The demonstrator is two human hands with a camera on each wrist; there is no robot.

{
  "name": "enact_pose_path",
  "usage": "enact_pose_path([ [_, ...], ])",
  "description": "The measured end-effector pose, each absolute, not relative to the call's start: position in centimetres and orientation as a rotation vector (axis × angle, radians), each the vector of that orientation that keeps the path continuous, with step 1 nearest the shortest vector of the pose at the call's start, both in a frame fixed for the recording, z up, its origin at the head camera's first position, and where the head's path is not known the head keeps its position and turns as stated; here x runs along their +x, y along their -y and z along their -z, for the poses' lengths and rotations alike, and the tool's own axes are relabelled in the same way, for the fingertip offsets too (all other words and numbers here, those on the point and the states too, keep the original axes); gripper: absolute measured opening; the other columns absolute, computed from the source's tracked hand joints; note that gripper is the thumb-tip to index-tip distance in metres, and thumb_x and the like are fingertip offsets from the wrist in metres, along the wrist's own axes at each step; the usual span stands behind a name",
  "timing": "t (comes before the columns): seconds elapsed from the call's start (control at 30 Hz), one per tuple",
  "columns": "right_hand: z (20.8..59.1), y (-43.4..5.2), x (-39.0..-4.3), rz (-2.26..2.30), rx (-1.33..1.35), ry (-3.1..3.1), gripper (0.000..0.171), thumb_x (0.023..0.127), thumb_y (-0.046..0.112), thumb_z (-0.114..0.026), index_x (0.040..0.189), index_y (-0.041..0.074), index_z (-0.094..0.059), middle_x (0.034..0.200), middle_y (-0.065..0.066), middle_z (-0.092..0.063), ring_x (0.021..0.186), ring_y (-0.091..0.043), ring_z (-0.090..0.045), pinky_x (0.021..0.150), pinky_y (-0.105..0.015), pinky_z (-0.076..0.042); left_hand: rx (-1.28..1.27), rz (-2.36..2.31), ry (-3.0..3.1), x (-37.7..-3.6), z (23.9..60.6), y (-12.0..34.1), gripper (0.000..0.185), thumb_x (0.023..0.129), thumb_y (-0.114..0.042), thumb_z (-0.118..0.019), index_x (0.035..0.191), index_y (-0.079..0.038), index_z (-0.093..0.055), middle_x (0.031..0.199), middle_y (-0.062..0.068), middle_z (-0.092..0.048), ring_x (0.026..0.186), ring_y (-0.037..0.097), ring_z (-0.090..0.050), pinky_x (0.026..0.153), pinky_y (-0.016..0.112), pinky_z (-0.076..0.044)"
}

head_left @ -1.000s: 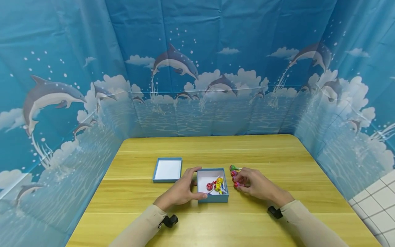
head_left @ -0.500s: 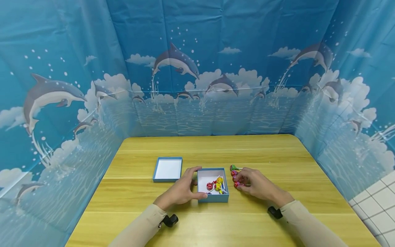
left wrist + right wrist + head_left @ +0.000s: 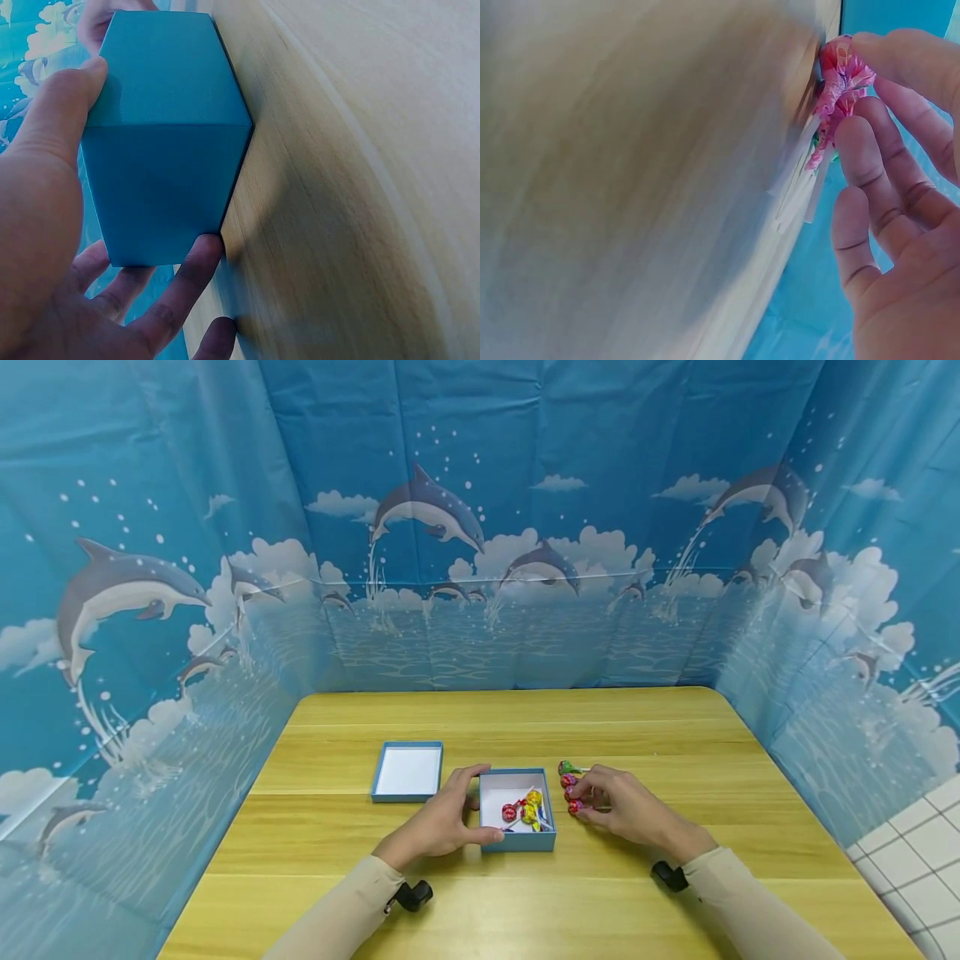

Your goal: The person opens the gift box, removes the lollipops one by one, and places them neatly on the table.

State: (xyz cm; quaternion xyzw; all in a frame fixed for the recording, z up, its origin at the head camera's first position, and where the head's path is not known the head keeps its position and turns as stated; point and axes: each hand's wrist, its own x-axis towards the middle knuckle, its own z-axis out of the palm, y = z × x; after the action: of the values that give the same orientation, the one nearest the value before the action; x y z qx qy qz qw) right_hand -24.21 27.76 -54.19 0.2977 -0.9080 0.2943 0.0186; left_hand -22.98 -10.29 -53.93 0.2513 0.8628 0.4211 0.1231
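In the head view, my left hand (image 3: 442,827) holds the left side of a blue square box (image 3: 519,842). Its thumb lies against the near wall, with the fingers at the left and far sides. Inside the box are a red lollipop (image 3: 510,812) and yellow lollipops (image 3: 530,811). Right of the box, several lollipops lie in a row on the table, from a green lollipop (image 3: 566,767) at the far end to a pink-red lollipop (image 3: 575,807) at the near end. My right hand (image 3: 628,807) holds this row's near part; its thumb touches a pink wrapper (image 3: 838,60) in the right wrist view.
The blue lid (image 3: 408,772) lies on the wooden table (image 3: 480,910), left of the box and a little farther back, white inside up. A blue dolphin-printed curtain (image 3: 480,635) closes off the back and both sides.
The right hand's fingers and the near lollipops shift very slightly. My left hand, the box and the lid stay in place.
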Motion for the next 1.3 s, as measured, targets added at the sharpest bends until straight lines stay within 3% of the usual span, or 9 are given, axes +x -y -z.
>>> enact_pose_path([
  [0.3, 53.7, -27.5, -24.0, -0.896, 0.936, 2.794, 0.019, 0.102, 0.007, -0.091, 0.118, 0.014, -0.084, 0.108, 0.006, -0.077, 0.089, -0.008, -0.066, 0.075, -0.024, -0.058, 0.723, -1.235, -2.514, -22.9, 54.1, 10.4, 0.11, 0.102, -0.043, -0.094, 0.185, -0.016, -0.027, 0.175, 0.023, -0.043, 0.139, 0.032, -0.07, 0.116, 0.056, -0.06],
  [0.6, 53.1, -26.8, -23.9, -0.886, 0.95, 2.78, 0.015, 0.104, 0.009, -0.09, 0.115, 0.016, -0.083, 0.109, 0.005, -0.077, 0.091, -0.01, -0.067, 0.079, -0.032, -0.062, 0.73, -1.223, -2.51, -22.8, 54.0, 10.4, 0.11, 0.103, -0.045, -0.093, 0.185, -0.017, -0.025, 0.176, 0.022, -0.043, 0.14, 0.031, -0.07, 0.117, 0.053, -0.06],
  [0.83, 52.5, -25.9, -24.0, -0.857, 0.978, 2.749, 0.016, 0.105, 0.011, -0.089, 0.119, 0.014, -0.084, 0.11, 0.001, -0.078, 0.092, -0.008, -0.067, 0.081, -0.03, -0.063, 0.732, -1.213, -2.53, -22.8, 53.7, 10.5, 0.111, 0.102, -0.046, -0.093, 0.185, -0.018, -0.026, 0.176, 0.021, -0.043, 0.138, 0.03, -0.069, 0.115, 0.054, -0.061],
  [1.07, 51.6, -24.7, -24.1, -0.855, 0.977, 2.734, 0.014, 0.11, 0.016, -0.085, 0.123, 0.019, -0.083, 0.107, 0.005, -0.074, 0.089, -0.006, -0.064, 0.076, -0.026, -0.058, 0.729, -1.209, -2.537, -22.9, 53.7, 10.4, 0.111, 0.102, -0.046, -0.094, 0.185, -0.017, -0.026, 0.175, 0.021, -0.044, 0.136, 0.028, -0.069, 0.115, 0.053, -0.06],
  [1.3, 50.8, -23.7, -24.3, -0.873, 1.047, 2.7, 0.015, 0.109, 0.015, -0.085, 0.124, 0.014, -0.083, 0.108, -0.002, -0.075, 0.083, -0.018, -0.065, 0.072, -0.023, -0.053, 0.721, -1.219, -2.524, -22.9, 53.7, 10.4, 0.111, 0.101, -0.045, -0.094, 0.185, -0.018, -0.027, 0.174, 0.021, -0.045, 0.139, 0.03, -0.07, 0.117, 0.054, -0.06],
])
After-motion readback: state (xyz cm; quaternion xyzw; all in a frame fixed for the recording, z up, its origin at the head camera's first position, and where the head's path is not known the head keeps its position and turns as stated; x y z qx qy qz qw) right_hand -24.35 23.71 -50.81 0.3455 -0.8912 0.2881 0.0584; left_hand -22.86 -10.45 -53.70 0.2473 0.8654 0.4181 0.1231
